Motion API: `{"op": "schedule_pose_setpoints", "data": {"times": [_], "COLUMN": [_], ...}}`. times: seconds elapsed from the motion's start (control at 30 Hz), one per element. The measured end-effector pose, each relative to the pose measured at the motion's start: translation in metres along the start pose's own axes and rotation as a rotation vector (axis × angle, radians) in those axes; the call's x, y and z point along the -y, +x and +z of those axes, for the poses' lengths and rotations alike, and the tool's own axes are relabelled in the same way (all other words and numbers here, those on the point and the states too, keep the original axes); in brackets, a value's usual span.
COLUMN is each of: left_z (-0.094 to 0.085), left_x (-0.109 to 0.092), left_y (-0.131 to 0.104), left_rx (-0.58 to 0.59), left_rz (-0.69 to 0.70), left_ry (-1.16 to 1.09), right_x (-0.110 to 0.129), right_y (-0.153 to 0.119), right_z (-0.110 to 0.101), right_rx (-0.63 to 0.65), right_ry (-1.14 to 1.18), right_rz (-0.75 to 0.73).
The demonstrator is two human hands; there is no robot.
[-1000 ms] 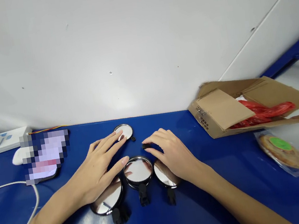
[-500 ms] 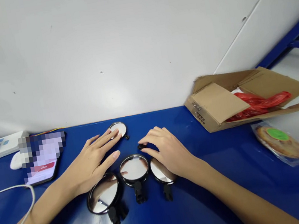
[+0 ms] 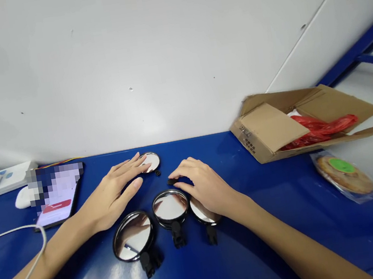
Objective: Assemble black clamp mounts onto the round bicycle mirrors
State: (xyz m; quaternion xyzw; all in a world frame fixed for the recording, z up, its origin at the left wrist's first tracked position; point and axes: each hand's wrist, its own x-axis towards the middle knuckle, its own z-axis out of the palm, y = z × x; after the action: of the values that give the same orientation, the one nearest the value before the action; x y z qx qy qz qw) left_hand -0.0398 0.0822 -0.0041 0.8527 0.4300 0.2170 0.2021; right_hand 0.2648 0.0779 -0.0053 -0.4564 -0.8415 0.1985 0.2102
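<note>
Three round mirrors with black clamps lie on the blue table: a left one [image 3: 133, 237], a middle one [image 3: 170, 205] and a right one [image 3: 203, 211], partly covered by my right hand [image 3: 200, 184]. That hand pinches a small black part [image 3: 172, 181] between thumb and fingertips. Further back, a smaller round mirror [image 3: 152, 160] lies near the wall, with a tiny black piece [image 3: 158, 173] beside its front edge. My left hand [image 3: 119, 192] is spread, its fingertips over the left side of this back mirror; whether they touch it I cannot tell.
A phone [image 3: 59, 197], a white mouse-like object [image 3: 24, 197] and a white cable [image 3: 42, 233] are at the left. To the right stand an open cardboard box [image 3: 270, 131] with red plastic and a wrapped round item [image 3: 346, 173]. A white wall [image 3: 173, 56] rises behind.
My left hand has drawn back slightly from the back mirror, uncovering more of it. My right hand, still pinching the black part, has shifted a little left. The view has moved slightly.
</note>
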Motion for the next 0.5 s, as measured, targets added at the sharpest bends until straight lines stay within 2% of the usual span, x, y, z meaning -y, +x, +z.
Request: {"op": "schedule_pose_setpoints", "data": {"times": [0.13, 0.2, 0.33, 0.5], "left_z": [-0.001, -0.001, 0.002, 0.006], "left_x": [-0.014, -0.022, -0.032, -0.028], "left_y": [-0.017, -0.026, -0.038, -0.052], "left_rx": [-0.097, -0.095, -0.039, 0.090], "left_rz": [0.020, 0.031, 0.045, 0.034], "left_ry": [-0.067, -0.121, -0.225, -0.200], "right_x": [-0.001, -0.001, 0.002, 0.007], "right_y": [-0.001, -0.003, -0.011, -0.019], "right_z": [-0.002, -0.006, -0.015, -0.033], "right_rx": [-0.040, -0.072, -0.108, -0.087], "right_ry": [0.011, 0.022, 0.048, 0.046], "right_rz": [0.014, 0.019, 0.000, -0.021]}}
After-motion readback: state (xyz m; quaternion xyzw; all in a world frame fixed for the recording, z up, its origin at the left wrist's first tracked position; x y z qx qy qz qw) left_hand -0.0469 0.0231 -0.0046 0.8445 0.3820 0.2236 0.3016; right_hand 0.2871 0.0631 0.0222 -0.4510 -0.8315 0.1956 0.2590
